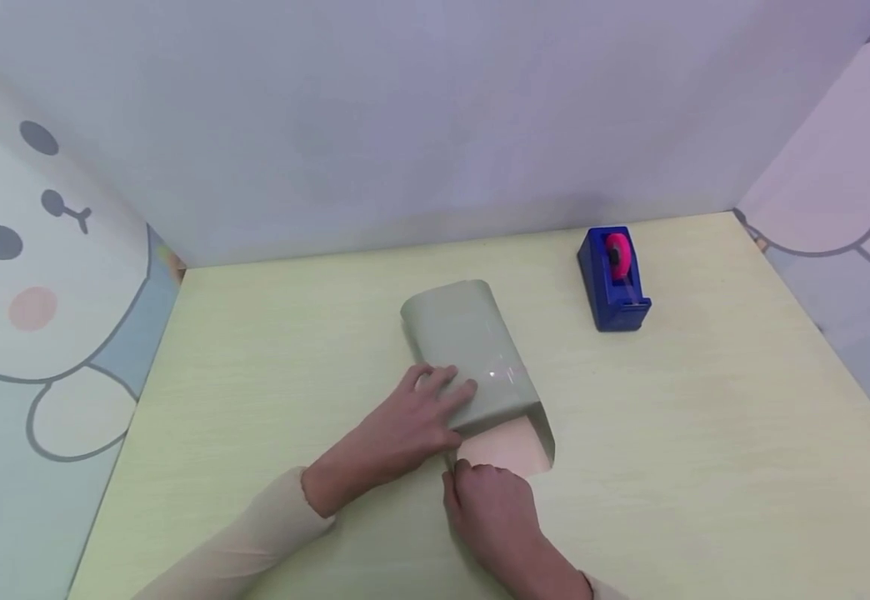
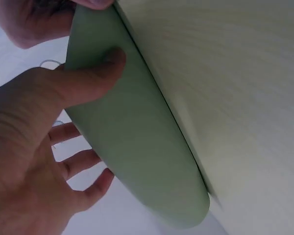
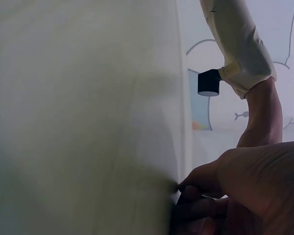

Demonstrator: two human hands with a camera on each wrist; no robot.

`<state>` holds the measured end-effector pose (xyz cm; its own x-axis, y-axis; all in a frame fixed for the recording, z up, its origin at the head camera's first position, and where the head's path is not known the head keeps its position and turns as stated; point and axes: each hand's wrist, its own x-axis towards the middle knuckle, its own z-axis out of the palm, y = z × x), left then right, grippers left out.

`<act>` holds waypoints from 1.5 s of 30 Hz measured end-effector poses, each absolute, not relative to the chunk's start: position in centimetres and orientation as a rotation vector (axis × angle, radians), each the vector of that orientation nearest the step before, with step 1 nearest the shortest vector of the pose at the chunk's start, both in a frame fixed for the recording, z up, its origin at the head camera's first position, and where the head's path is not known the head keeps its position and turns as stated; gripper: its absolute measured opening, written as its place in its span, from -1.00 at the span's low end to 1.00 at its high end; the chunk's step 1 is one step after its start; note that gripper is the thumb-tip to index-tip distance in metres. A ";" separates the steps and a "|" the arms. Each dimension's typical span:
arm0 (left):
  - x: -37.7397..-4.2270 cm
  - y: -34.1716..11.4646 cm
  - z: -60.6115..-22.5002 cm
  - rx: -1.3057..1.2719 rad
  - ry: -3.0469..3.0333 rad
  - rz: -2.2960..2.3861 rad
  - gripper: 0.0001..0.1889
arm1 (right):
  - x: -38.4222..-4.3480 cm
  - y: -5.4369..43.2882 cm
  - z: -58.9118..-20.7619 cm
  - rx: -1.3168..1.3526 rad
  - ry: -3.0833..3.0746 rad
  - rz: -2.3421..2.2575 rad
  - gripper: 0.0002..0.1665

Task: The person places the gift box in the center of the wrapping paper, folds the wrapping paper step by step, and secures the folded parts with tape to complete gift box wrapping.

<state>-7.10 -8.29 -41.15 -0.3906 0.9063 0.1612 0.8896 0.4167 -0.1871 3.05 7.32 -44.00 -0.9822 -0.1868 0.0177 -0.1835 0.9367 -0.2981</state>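
A glossy grey-green sheet of paper [image 1: 468,342], curved over into a flat roll, lies on the table in the head view. Its near end gapes and shows a pale pink surface inside. My left hand [image 1: 412,421] holds its left edge, fingers spread over the top. In the left wrist view that hand's thumb [image 2: 95,81] presses the green side [image 2: 142,142], with the fingers across the edge. My right hand [image 1: 495,508] pinches the paper's near left corner, its fingers curled. The right wrist view shows the right hand [image 3: 235,191] low down; what it pinches is dark and blurred there.
A blue tape dispenser [image 1: 615,292] with a pink roll of tape [image 1: 618,254] stands at the back right of the pale table [image 1: 705,375]. Behind the table hangs a plain wall covering [image 1: 405,125], and panels with cartoon drawings [image 1: 45,292] flank both sides.
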 end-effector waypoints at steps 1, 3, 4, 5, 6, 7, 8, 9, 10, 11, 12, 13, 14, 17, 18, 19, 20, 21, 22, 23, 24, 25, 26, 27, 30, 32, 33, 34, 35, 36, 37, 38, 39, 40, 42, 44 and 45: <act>-7.0 -8.2 -41.1 -1.567 -2.442 0.113 -0.60 | 3.2 7.3 -44.0 -0.301 3.083 -0.455 -0.59; -6.9 -8.0 -41.2 -1.553 -2.449 0.138 -0.61 | 3.3 7.3 -44.0 -0.315 3.094 -0.434 -0.59; -6.9 -7.9 -41.2 -1.546 -2.451 0.148 -0.62 | 3.4 7.3 -44.0 -0.321 3.097 -0.430 -0.59; -6.8 -7.9 -41.2 -1.539 -2.450 0.157 -0.62 | 3.4 7.4 -44.1 -0.325 3.096 -0.433 -0.59; -6.8 -7.9 -41.2 -1.534 -2.450 0.167 -0.64 | 3.5 7.4 -44.1 -0.327 3.097 -0.439 -0.60; -6.8 -7.9 -41.2 -1.529 -2.451 0.176 -0.65 | 3.5 7.4 -44.1 -0.325 3.096 -0.451 -0.60; -6.8 -7.9 -41.2 -1.525 -2.451 0.185 -0.67 | 3.5 7.4 -44.1 -0.319 3.092 -0.466 -0.60; -6.8 -7.9 -41.2 -1.522 -2.450 0.195 -0.67 | 3.6 7.5 -44.0 -0.314 3.088 -0.479 -0.60; -6.8 -7.9 -41.2 -1.519 -2.450 0.202 -0.68 | 3.6 7.5 -44.0 -0.308 3.085 -0.490 -0.60; -6.8 -7.9 -41.3 -1.518 -2.449 0.208 -0.68 | 3.6 7.5 -44.0 -0.304 3.078 -0.500 -0.60; -6.8 -7.9 -41.3 -1.516 -2.447 0.213 -0.68 | 3.6 7.5 -44.0 -0.307 3.076 -0.502 -0.60; -6.8 -7.9 -41.3 -1.515 -2.446 0.219 -0.68 | 3.6 7.5 -44.0 -0.313 3.074 -0.495 -0.60; -6.8 -8.0 -41.3 -1.515 -2.444 0.226 -0.69 | 3.5 7.5 -44.0 -0.325 3.073 -0.484 -0.60; -6.8 -8.0 -41.4 -1.520 -2.440 0.239 -0.70 | 3.5 7.4 -44.0 -0.366 3.058 -0.454 -0.62; -6.9 -8.0 -41.4 -1.522 -2.437 0.240 -0.70 | 3.5 7.4 -44.0 -0.376 3.055 -0.447 -0.63; -6.9 -8.0 -41.4 -1.525 -2.435 0.241 -0.70 | 3.5 7.3 -44.0 -0.380 3.050 -0.444 -0.64; -6.9 -8.1 -41.5 -1.527 -2.431 0.240 -0.70 | 3.5 7.3 -44.0 -0.378 3.045 -0.449 -0.64; -7.0 -8.1 -41.5 -1.530 -2.427 0.236 -0.69 | 3.5 7.3 -44.0 -0.372 3.039 -0.458 -0.64; -7.0 -8.1 -41.6 -1.532 -2.423 0.231 -0.68 | 3.5 7.3 -44.1 -0.365 3.037 -0.466 -0.64; -7.0 -8.2 -41.6 -1.534 -2.418 0.222 -0.68 | 3.6 7.2 -44.1 -0.359 3.037 -0.475 -0.63; -7.0 -8.2 -41.7 -1.535 -2.412 0.216 -0.67 | 3.6 7.3 -44.1 -0.355 3.037 -0.483 -0.62; -7.1 -8.2 -41.7 -1.535 -2.409 0.209 -0.67 | 3.6 7.3 -44.1 -0.355 3.034 -0.497 -0.62; -7.1 -8.3 -41.8 -1.536 -2.407 0.200 -0.67 | 3.6 7.3 -44.1 -0.358 3.028 -0.510 -0.62; -7.1 -8.3 -41.8 -1.537 -2.405 0.192 -0.66 | 3.6 7.4 -44.1 -0.363 3.017 -0.533 -0.62; -7.1 -8.3 -41.8 -1.538 -2.409 0.173 -0.64 | 3.6 7.9 -43.6 -0.351 2.944 -0.668 -0.61; -7.1 -8.3 -41.7 -1.543 -2.416 0.165 -0.64 | 3.5 8.4 -43.0 -0.325 2.916 -0.736 -0.63; -7.1 -8.3 -41.6 -1.547 -2.419 0.161 -0.66 | 3.5 8.8 -42.8 -0.319 2.932 -0.753 -0.67; -7.1 -8.4 -41.6 -1.553 -2.424 0.155 -0.69 | 3.4 9.1 -42.6 -0.321 2.958 -0.746 -0.72; -7.1 -8.5 -41.4 -1.561 -2.429 0.145 -0.73 | 3.3 9.4 -42.5 -0.331 2.996 -0.712 -0.80; -7.1 -8.5 -41.3 -1.573 -2.438 0.127 -0.75 | 3.1 9.8 -42.4 -0.353 3.044 -0.654 -0.90; -7.1 -8.6 -41.2 -1.585 -2.448 0.099 -0.73 | 2.9 10.1 -42.4 -0.377 3.095 -0.589 -0.93; -7.2 -8.8 -41.0 -1.600 -2.461 0.060 -0.68 | 2.8 10.4 -42.5 -0.405 3.137 -0.525 -0.84; -7.3 -8.9 -40.8 -1.616 -2.475 0.016 -0.63 | 2.6 10.7 -42.6 -0.435 3.166 -0.470 -0.75; -7.4 -9.1 -40.6 -1.634 -2.489 -0.032 -0.55 | 2.5 10.9 -42.7 -0.462 3.176 -0.431 -0.70; -7.5 -9.2 -40.2 -1.655 -2.524 -0.155 -0.37 | 2.4 11.3 -42.9 -0.496 3.181 -0.391 -0.61; -7.6 -9.2 -39.9 -1.646 -2.556 -0.265 -0.25 | 2.4 11.5 -43.0 -0.515 3.179 -0.384 -0.60; -7.6 -9.1 -39.8 -1.625 -2.573 -0.311 -0.24 | 2.4 11.5 -43.1 -0.518 3.177 -0.376 -0.57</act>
